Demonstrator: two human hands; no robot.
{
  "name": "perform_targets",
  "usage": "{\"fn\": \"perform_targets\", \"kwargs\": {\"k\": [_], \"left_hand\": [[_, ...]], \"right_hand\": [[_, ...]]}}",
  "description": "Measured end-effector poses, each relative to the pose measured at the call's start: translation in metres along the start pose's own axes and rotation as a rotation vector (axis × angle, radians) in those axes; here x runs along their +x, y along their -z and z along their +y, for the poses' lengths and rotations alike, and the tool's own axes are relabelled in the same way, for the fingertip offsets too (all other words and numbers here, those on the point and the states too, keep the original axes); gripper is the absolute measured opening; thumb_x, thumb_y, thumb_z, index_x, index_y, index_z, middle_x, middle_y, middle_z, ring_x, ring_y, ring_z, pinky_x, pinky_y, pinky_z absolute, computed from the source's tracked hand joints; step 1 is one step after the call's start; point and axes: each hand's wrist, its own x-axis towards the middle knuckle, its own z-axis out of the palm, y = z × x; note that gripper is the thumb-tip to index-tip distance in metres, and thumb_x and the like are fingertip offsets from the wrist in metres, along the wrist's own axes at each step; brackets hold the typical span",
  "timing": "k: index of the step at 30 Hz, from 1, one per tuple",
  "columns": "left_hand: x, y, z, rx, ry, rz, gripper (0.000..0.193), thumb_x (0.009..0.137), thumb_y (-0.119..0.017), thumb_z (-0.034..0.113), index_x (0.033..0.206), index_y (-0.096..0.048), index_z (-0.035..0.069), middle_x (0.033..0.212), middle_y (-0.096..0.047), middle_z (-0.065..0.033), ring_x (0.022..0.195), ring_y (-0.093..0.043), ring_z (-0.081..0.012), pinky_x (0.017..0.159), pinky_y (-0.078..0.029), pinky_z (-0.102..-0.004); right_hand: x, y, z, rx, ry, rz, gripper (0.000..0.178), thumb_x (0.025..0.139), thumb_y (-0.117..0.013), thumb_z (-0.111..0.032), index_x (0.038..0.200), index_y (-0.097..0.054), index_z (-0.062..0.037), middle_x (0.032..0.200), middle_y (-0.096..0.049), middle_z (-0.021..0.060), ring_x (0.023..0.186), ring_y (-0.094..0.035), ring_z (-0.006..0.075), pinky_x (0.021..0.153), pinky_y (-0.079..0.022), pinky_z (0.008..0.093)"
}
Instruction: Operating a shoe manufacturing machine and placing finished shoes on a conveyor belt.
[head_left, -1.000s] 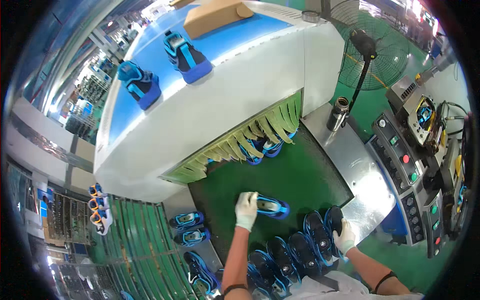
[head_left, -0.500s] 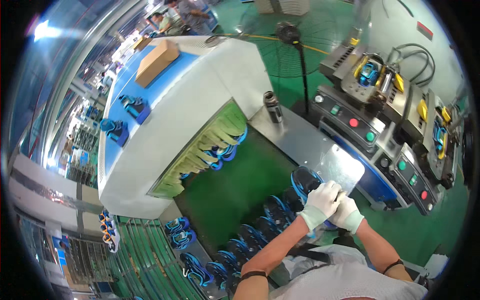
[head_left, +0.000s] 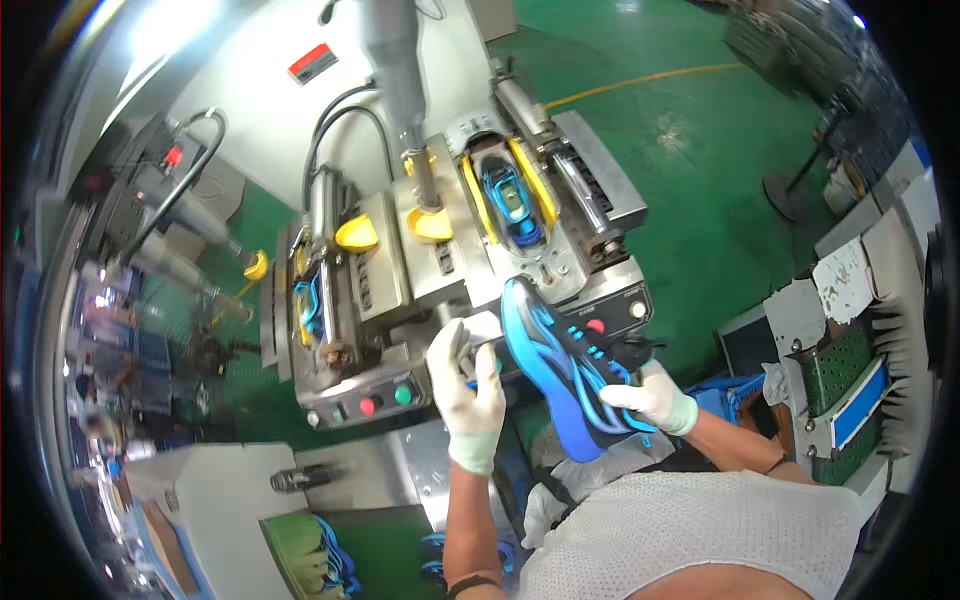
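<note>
A blue and black sneaker (head_left: 555,365) is in my right hand (head_left: 655,397), gripped near its heel, with its toe pointing up and away. The side and blue sole of it face left. My left hand (head_left: 466,400) is raised just left of the sneaker, thumb and fingers apart, with nothing seen in it. Ahead stands a two-station press machine (head_left: 480,280). Another blue sneaker (head_left: 512,205) sits in its right station between yellow side pads (head_left: 535,185). In the left station a further blue shoe (head_left: 308,305) shows only in part.
Control panels with coloured buttons (head_left: 368,405) line the machine's near edge. A metal bottle (head_left: 302,478) lies across the view on a steel table (head_left: 385,470) at lower left. Beyond it is a green strip curtain (head_left: 298,555) with shoes. A bristled conveyor end (head_left: 860,405) stands at right.
The view has swung right, from the conveyor and row of shoes to the press machine. My hands, close together before, are now apart; the sneaker is up in my right hand.
</note>
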Motion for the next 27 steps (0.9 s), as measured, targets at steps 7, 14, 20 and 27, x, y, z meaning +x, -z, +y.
{"fn": "perform_targets", "kwargs": {"k": [7,14,20,27], "left_hand": [[0.147,-0.199,-0.124,0.210,0.281,-0.036,0.082,0.093,-0.067,0.035,0.149,-0.029,-0.011,0.150,-0.037,-0.0335,0.140,-0.037,-0.0445,0.118,-0.029,-0.0479],[0.194,-0.256,-0.219,0.487,0.347,-0.227,0.097,0.088,-0.070,0.025,0.153,-0.010,-0.014,0.149,-0.034,-0.0354,0.136,-0.042,-0.0448,0.114,-0.037,-0.0431],[0.223,-0.142,-0.207,-0.379,0.543,-0.331,0.033,0.091,-0.068,0.014,0.120,-0.059,-0.001,0.104,-0.066,-0.0065,0.091,-0.062,-0.0162,0.082,-0.051,-0.0319],[0.044,0.037,-0.051,-0.332,0.641,-0.149,0.041,0.094,-0.068,0.018,0.127,-0.054,-0.002,0.111,-0.060,-0.0050,0.100,-0.055,-0.0125,0.089,-0.047,-0.0282]], "right_hand": [[-0.026,0.055,-0.009,0.031,0.223,0.537,0.070,0.083,-0.075,-0.020,0.144,-0.047,0.0005,0.138,-0.054,0.0078,0.122,-0.052,0.0188,0.107,-0.040,0.0356],[-0.050,0.046,-0.002,0.238,0.104,0.686,0.065,0.082,-0.073,-0.017,0.141,-0.049,-0.0004,0.125,-0.064,0.0094,0.108,-0.065,0.0201,0.093,-0.054,0.0346],[-0.003,0.051,-0.014,-0.041,0.130,0.597,0.059,0.086,-0.068,-0.017,0.140,-0.050,-0.0002,0.128,-0.062,0.0099,0.116,-0.060,0.0200,0.101,-0.048,0.0366],[0.211,0.076,-0.086,-0.252,-0.220,0.175,0.031,0.091,-0.073,-0.021,0.111,-0.066,0.0018,0.093,-0.071,0.0066,0.079,-0.068,0.0117,0.068,-0.057,0.0279]]}}
